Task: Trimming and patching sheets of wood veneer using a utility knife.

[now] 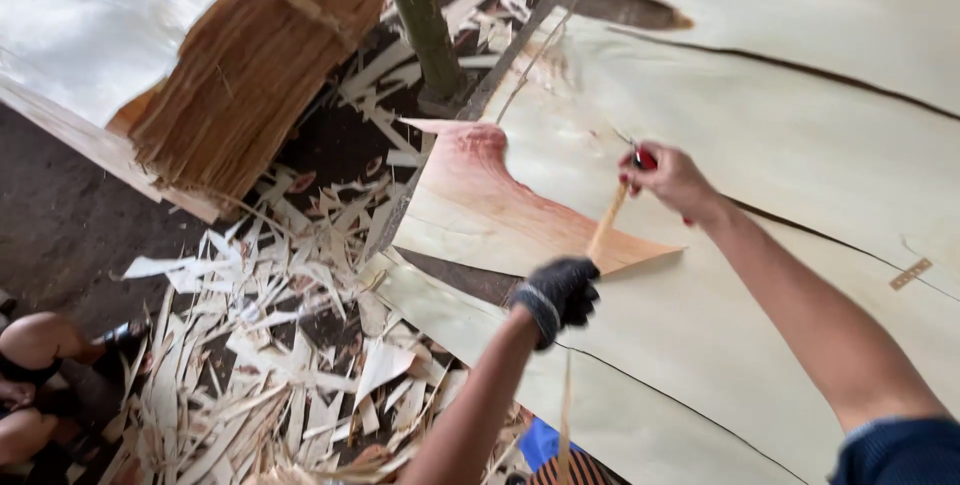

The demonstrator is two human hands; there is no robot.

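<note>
Thin tan strip (607, 222) (pale veneer sheet (780, 135) beneath) stretched between hands.

Soft, even daylight lit the scene, glaring at the upper left corner; both hands looked slightly motion-blurred, and shadows were perhaps faint.

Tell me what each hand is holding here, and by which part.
The gloved left hand grips the lower end of a thin veneer strip. The right hand holds its upper end, plus a small red-handled tool by the handle.

Black glove (562, 290), red-handled tool (645, 158), pale veneer sheet (800, 125) with pinkish-red streaked patch (470, 180)
</note>
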